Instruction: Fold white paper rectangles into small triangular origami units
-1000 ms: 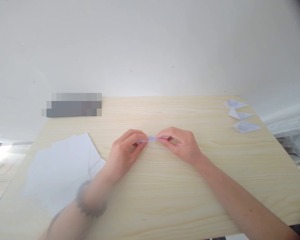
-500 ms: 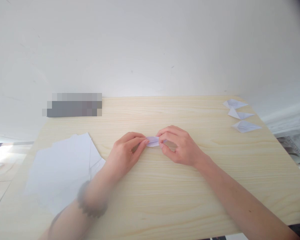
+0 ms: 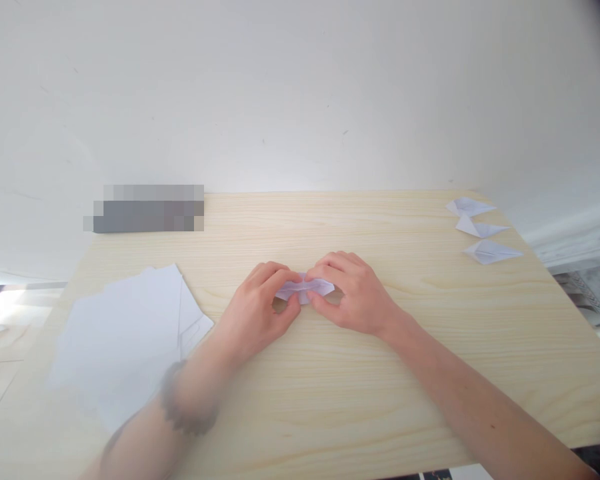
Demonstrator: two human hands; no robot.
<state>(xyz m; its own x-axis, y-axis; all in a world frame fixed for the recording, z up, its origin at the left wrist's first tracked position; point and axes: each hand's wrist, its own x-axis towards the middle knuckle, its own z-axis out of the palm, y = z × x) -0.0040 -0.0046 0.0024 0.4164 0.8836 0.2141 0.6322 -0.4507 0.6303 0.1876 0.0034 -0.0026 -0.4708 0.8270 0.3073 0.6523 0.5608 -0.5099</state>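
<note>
A small folded piece of white paper [image 3: 304, 288] lies between my two hands at the middle of the table, with a crease running along its length. My left hand [image 3: 266, 297] is closed on its left part, fingers on the far side and thumb on the near side. From the right, my right hand [image 3: 354, 290] pinches it the same way, thumb and fingers close to the centre. Parts of the paper are hidden under the fingers. A dark beaded bracelet [image 3: 187, 400] sits on my left wrist.
Loose white paper sheets [image 3: 125, 333] lie in a pile on the left of the wooden table [image 3: 300, 413]. Three folded paper pieces [image 3: 493, 252] are in a column at the back right. A blurred dark object [image 3: 145, 217] stands at the back left, by the wall [image 3: 300, 93].
My hands have shifted along the paper, the right one inward, and their thumbs and fingers now sit nearer its centre. More of the folded paper shows, spread wider.
</note>
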